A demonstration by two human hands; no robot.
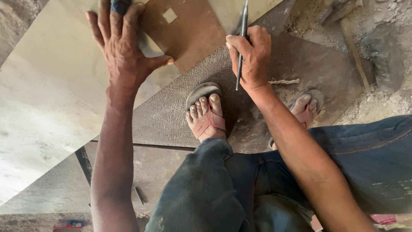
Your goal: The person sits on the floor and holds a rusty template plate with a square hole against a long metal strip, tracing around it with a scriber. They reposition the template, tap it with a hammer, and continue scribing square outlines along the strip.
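1. Knees in dark blue trousers (223, 189) filled the bottom of the view, the person squatting over the work.
2. Both feet wore pink-strapped sandals: one sandal (205, 116) sat planted on a rough grey slab (171, 116), the other (307, 109) lay partly hidden behind the right forearm.
3. The left hand (122, 47) lay flat with fingers spread, palm down, pressing on a rust-brown plate (189, 38); its thumb reached out toward the plate's lower corner. It gripped nothing, though a dark object (120, 5) showed just at the fingertips, too cut off to identify.
4. The plate had a small square hole (169, 15) near its top and rested on a pale sheet (47, 86) that spread out to the left.
5. The right hand (251, 56) was closed in a fist around a thin dark metal rod (241, 43), held nearly upright, its upper end running along the plate's right edge and its lower end poking out below the fist.
6. A short piece of frayed rope (283, 81) lay just beside the right wrist.
7. Well to the right, on dusty ground, lay a long wooden handle (354, 51).
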